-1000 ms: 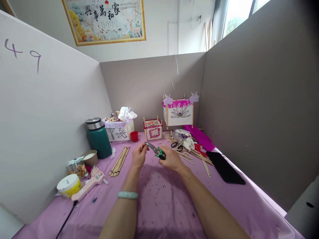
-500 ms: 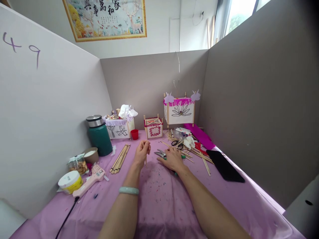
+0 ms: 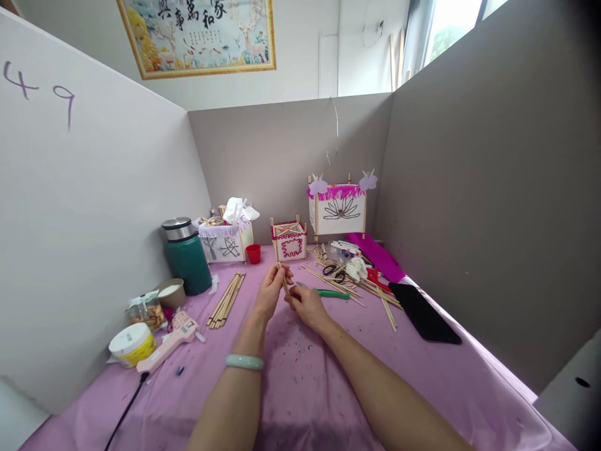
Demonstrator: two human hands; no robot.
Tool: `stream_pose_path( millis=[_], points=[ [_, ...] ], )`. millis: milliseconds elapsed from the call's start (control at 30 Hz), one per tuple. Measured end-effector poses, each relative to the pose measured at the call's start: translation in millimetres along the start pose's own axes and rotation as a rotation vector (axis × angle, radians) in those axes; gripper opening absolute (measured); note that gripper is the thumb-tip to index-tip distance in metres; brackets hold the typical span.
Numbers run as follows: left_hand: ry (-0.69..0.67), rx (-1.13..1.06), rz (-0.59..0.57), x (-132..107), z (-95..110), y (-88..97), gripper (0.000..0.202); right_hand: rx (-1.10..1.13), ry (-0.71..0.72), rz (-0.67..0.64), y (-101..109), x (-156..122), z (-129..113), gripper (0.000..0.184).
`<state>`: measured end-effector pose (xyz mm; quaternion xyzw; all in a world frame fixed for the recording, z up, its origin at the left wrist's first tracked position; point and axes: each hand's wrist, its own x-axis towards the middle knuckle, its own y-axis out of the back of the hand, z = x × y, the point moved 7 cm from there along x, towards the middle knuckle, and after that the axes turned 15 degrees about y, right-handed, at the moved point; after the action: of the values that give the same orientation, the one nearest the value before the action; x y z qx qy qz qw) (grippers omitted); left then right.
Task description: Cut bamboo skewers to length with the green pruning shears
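Note:
In the head view my left hand (image 3: 271, 289) is closed around thin wooden sticks (image 3: 283, 279), whose number I cannot make out. They stand tilted above the table. My right hand (image 3: 307, 306) pinches their lower end, its fingers close to my left fingertips. Just beyond my right hand lie green-handled pliers (image 3: 332, 294), their jaws partly hidden by the hand. A bundle of sticks with dark bands (image 3: 226, 300) rests on the cloth left of my left hand.
Loose sticks (image 3: 375, 291), black scissors (image 3: 334, 272) and a black phone-like slab (image 3: 425, 313) lie to the right. A pink glue gun (image 3: 169, 344), jars and a green flask (image 3: 188, 263) stand left. Behind are a red cup (image 3: 253, 254) and decorated paper lanterns (image 3: 291, 246).
My right hand has left the pliers and moved left to the sticks in my left hand. My left hand has turned slightly, showing the sticks. The pliers now lie on the table.

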<state>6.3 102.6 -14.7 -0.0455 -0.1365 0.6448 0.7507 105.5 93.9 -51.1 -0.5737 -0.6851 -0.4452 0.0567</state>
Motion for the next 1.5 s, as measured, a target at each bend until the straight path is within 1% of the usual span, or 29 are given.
stream_pose_path(
  millis=[67,167,300,467,600,800,967,1100,1233,1500],
  points=[
    [0.031,0.05,0.01,0,-1,0.5,0.031,-0.026,-0.023,-0.015,2,-1,3,0.013],
    [0.054,0.091,0.024,-2,-1,-0.1,0.032,-0.087,-0.04,-0.085,-1,-2,5,0.013],
    [0.08,0.076,0.05,-5,-1,-0.4,0.036,-0.212,-0.029,-0.164,0,-3,4,0.017],
    [0.106,0.028,0.063,-6,-1,-0.5,0.041,-0.279,-0.027,-0.24,0,-3,5,0.021],
    [0.118,0.02,0.043,-6,-2,-1.5,0.041,-0.315,-0.002,-0.287,-2,-3,4,0.023],
    [0.069,0.035,0.033,-4,2,0.9,0.037,-0.349,0.051,-0.239,1,0,-6,0.024],
    [0.146,0.05,0.027,-2,-5,3.6,0.038,-0.304,0.028,-0.298,-6,0,-5,0.024],
    [0.152,0.045,0.016,-1,-6,3.9,0.038,-0.303,0.018,-0.306,-6,-1,-5,0.026],
    [0.16,0.035,0.029,-2,-4,4.3,0.039,-0.297,0.011,-0.326,-6,0,-5,0.026],
    [0.139,0.011,0.036,-4,0,3.9,0.047,-0.302,0.021,-0.329,-6,1,-7,0.026]
  ],
)
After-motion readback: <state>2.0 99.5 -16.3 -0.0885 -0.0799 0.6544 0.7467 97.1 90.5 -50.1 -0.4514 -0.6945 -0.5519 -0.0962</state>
